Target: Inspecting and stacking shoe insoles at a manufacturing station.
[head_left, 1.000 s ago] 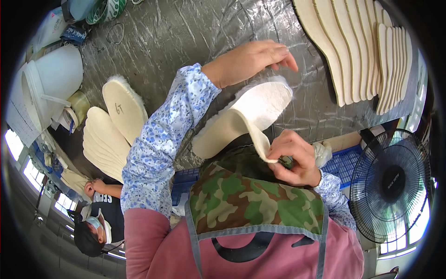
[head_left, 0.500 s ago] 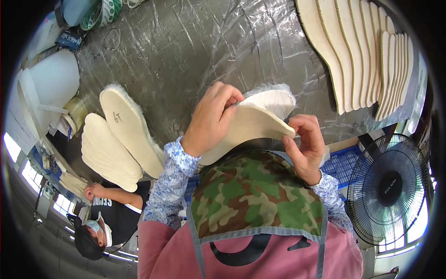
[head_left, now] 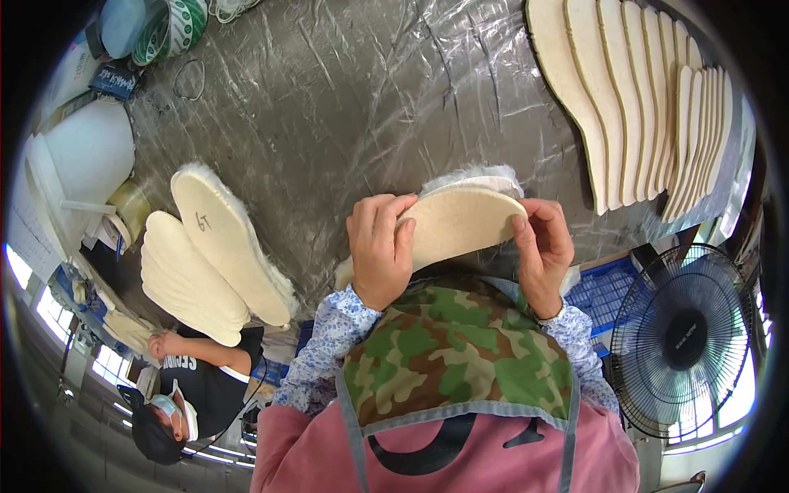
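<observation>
Between my hands is a cream insole [head_left: 464, 223], bent in an arch with its smooth side toward me. My left hand [head_left: 380, 246] pinches its upper edge on the left, fingers behind and thumb in front. At the other end, my right hand [head_left: 544, 251] grips the tip between thumb and fingers. Just behind it shows a second insole [head_left: 493, 181] with white fluffy fur along its rim. To the left lie a fur-edged insole [head_left: 222, 238] with a handwritten mark and a fanned stack of plain cream insoles [head_left: 185, 279].
Wrinkled clear plastic covers the grey table [head_left: 329, 107]. Rows of cream insoles [head_left: 608, 90] overlap at the far right. A black fan [head_left: 682, 341] and blue crate [head_left: 604, 296] stand at right. Tape rolls [head_left: 171, 31] and a white bucket [head_left: 94, 140] sit left, with another person [head_left: 197, 386] beyond.
The insole has been turned so its upper edge arches more evenly. My left hand has shifted lower and its fingers now lie over the edge; the right keeps hold of the tip.
</observation>
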Action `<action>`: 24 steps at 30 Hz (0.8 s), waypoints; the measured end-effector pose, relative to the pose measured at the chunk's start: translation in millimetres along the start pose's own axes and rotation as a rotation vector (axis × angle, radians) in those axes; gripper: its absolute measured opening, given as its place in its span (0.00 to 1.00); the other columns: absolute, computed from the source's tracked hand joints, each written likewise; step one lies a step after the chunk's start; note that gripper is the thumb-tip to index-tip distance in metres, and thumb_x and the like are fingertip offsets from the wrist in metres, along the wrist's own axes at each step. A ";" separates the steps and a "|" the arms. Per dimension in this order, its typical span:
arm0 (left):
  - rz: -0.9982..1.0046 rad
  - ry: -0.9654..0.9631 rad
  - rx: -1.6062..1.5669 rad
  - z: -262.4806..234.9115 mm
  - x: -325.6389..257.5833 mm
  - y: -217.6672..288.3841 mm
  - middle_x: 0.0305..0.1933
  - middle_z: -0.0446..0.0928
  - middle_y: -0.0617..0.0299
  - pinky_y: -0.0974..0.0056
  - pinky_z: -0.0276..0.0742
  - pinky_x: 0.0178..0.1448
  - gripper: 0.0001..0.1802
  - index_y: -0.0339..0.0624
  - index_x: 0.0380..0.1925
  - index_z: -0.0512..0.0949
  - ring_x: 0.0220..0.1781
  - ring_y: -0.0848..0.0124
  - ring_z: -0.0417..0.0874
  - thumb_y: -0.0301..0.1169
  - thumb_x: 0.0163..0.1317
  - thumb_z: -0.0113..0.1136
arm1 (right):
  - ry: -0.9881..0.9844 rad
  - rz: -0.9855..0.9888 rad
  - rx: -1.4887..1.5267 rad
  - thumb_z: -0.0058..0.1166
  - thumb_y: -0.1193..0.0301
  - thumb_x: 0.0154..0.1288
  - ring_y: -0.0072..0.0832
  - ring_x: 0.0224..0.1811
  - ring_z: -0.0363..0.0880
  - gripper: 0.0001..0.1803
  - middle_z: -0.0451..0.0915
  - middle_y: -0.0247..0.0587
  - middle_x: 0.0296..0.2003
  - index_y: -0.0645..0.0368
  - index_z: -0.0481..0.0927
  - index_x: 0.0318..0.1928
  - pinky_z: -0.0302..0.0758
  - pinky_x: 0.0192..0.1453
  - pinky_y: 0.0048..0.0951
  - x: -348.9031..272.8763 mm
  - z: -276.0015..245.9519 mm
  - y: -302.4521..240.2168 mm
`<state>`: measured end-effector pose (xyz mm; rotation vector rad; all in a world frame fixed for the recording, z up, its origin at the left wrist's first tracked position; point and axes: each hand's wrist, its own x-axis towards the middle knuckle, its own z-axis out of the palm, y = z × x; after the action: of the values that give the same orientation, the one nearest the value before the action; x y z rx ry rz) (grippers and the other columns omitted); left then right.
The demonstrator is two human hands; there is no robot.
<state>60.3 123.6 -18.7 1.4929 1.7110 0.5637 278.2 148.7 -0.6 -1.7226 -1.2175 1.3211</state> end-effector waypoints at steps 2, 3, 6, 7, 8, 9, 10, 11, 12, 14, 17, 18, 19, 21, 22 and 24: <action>-0.001 0.021 0.014 3.9 -1.0 -0.5 0.48 0.75 0.55 0.58 0.65 0.56 0.16 0.39 0.50 0.76 0.48 0.60 0.74 0.23 0.60 0.55 | 0.016 -0.013 -0.019 0.58 0.77 0.66 0.21 0.37 0.75 0.07 0.75 0.37 0.38 0.67 0.78 0.43 0.74 0.43 0.22 0.5 0.4 2.5; -0.018 0.029 0.001 6.0 -2.0 -0.1 0.47 0.75 0.55 0.59 0.64 0.57 0.16 0.39 0.49 0.77 0.48 0.60 0.74 0.24 0.61 0.56 | 0.021 -0.012 -0.025 0.58 0.78 0.66 0.21 0.37 0.75 0.07 0.76 0.37 0.38 0.67 0.78 0.43 0.74 0.43 0.22 0.7 -0.1 4.2; 0.027 0.069 0.029 12.7 -5.3 -3.3 0.47 0.76 0.56 0.59 0.63 0.57 0.15 0.40 0.49 0.79 0.49 0.61 0.74 0.24 0.61 0.56 | 0.039 -0.004 -0.028 0.58 0.78 0.66 0.21 0.37 0.75 0.07 0.76 0.37 0.38 0.67 0.78 0.43 0.74 0.42 0.22 1.6 0.4 7.0; 0.037 0.103 0.035 15.4 -6.1 -4.9 0.45 0.76 0.59 0.59 0.62 0.56 0.16 0.42 0.49 0.79 0.48 0.62 0.75 0.24 0.60 0.57 | 0.049 -0.010 -0.041 0.58 0.77 0.66 0.21 0.37 0.75 0.07 0.76 0.37 0.38 0.67 0.78 0.43 0.74 0.42 0.21 2.6 0.6 8.0; 0.046 0.136 0.041 17.1 -6.7 -5.4 0.43 0.76 0.62 0.59 0.61 0.55 0.16 0.45 0.49 0.80 0.47 0.63 0.75 0.25 0.59 0.58 | 0.059 -0.014 -0.053 0.59 0.77 0.66 0.20 0.36 0.75 0.08 0.76 0.37 0.38 0.67 0.78 0.44 0.74 0.41 0.21 2.8 0.7 9.0; 0.047 0.136 0.035 18.1 -6.9 -5.4 0.43 0.76 0.62 0.59 0.61 0.55 0.16 0.45 0.49 0.80 0.47 0.63 0.75 0.25 0.59 0.58 | 0.061 -0.015 -0.059 0.59 0.77 0.66 0.20 0.36 0.75 0.08 0.76 0.37 0.38 0.67 0.78 0.44 0.74 0.41 0.21 2.9 0.9 10.3; 0.052 0.147 0.037 18.7 -7.0 -5.4 0.43 0.76 0.62 0.60 0.61 0.55 0.16 0.45 0.49 0.80 0.46 0.64 0.75 0.25 0.59 0.59 | 0.079 0.017 -0.022 0.59 0.77 0.66 0.20 0.36 0.75 0.08 0.76 0.36 0.37 0.67 0.78 0.44 0.74 0.41 0.21 2.6 1.2 12.0; 0.059 0.157 0.039 19.1 -6.6 -5.8 0.43 0.76 0.62 0.60 0.61 0.55 0.16 0.45 0.49 0.80 0.46 0.64 0.75 0.25 0.59 0.59 | 0.099 0.049 0.015 0.59 0.77 0.66 0.19 0.35 0.75 0.08 0.76 0.35 0.37 0.66 0.78 0.44 0.74 0.40 0.20 2.8 1.5 14.3; 0.037 0.115 0.040 17.2 -8.2 -5.5 0.45 0.76 0.57 0.60 0.63 0.57 0.17 0.41 0.48 0.80 0.48 0.61 0.74 0.21 0.58 0.60 | 0.116 0.055 0.031 0.59 0.78 0.66 0.19 0.35 0.75 0.08 0.76 0.35 0.36 0.66 0.78 0.44 0.74 0.40 0.20 2.5 2.0 17.0; 0.047 0.120 0.040 18.3 -9.1 -6.5 0.45 0.76 0.57 0.59 0.63 0.57 0.16 0.41 0.48 0.80 0.48 0.61 0.74 0.21 0.57 0.60 | 0.102 0.062 0.000 0.59 0.78 0.66 0.18 0.35 0.75 0.08 0.76 0.35 0.36 0.66 0.78 0.44 0.74 0.40 0.20 1.7 -0.3 17.0; 0.054 0.121 0.042 19.4 -9.3 -6.5 0.45 0.76 0.56 0.59 0.64 0.57 0.16 0.40 0.47 0.81 0.48 0.60 0.74 0.21 0.57 0.60 | 0.105 0.072 -0.004 0.59 0.80 0.65 0.19 0.35 0.75 0.08 0.76 0.36 0.37 0.66 0.77 0.43 0.74 0.40 0.20 2.4 -0.1 17.3; 0.050 0.126 0.050 19.9 -9.3 -6.2 0.45 0.76 0.56 0.59 0.64 0.57 0.16 0.40 0.47 0.81 0.48 0.60 0.74 0.21 0.58 0.59 | 0.111 0.056 0.024 0.59 0.80 0.64 0.19 0.35 0.75 0.08 0.76 0.36 0.37 0.66 0.77 0.43 0.75 0.40 0.20 2.3 0.5 17.9; 0.046 0.131 0.058 20.4 -9.0 -5.9 0.45 0.76 0.56 0.59 0.64 0.57 0.16 0.40 0.47 0.81 0.48 0.60 0.74 0.21 0.58 0.59 | 0.117 0.039 0.053 0.59 0.81 0.64 0.20 0.36 0.76 0.07 0.76 0.37 0.38 0.66 0.77 0.42 0.75 0.40 0.20 2.3 0.4 19.0; 0.053 0.127 0.059 21.0 -9.7 -6.6 0.45 0.76 0.56 0.60 0.64 0.57 0.15 0.40 0.47 0.81 0.48 0.61 0.74 0.21 0.59 0.59 | 0.117 0.038 0.040 0.59 0.81 0.63 0.22 0.37 0.78 0.08 0.77 0.40 0.40 0.66 0.77 0.42 0.77 0.41 0.21 1.5 0.5 21.1; 0.052 0.127 0.066 21.4 -9.5 -7.0 0.45 0.76 0.56 0.60 0.63 0.57 0.15 0.40 0.47 0.81 0.48 0.61 0.74 0.21 0.59 0.59 | 0.113 0.038 0.038 0.59 0.81 0.63 0.22 0.38 0.78 0.08 0.77 0.40 0.40 0.66 0.77 0.42 0.77 0.41 0.22 2.0 0.1 20.9; 0.044 0.127 0.076 22.1 -10.5 -7.5 0.45 0.76 0.56 0.60 0.63 0.57 0.15 0.40 0.47 0.81 0.48 0.61 0.73 0.22 0.59 0.59 | 0.109 0.028 0.014 0.59 0.81 0.63 0.23 0.37 0.79 0.08 0.77 0.41 0.40 0.66 0.78 0.42 0.78 0.41 0.22 3.0 -0.5 21.7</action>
<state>73.1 108.4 -34.8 1.5815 1.8182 0.6350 285.0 143.6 -20.8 -1.7833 -1.1238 1.2327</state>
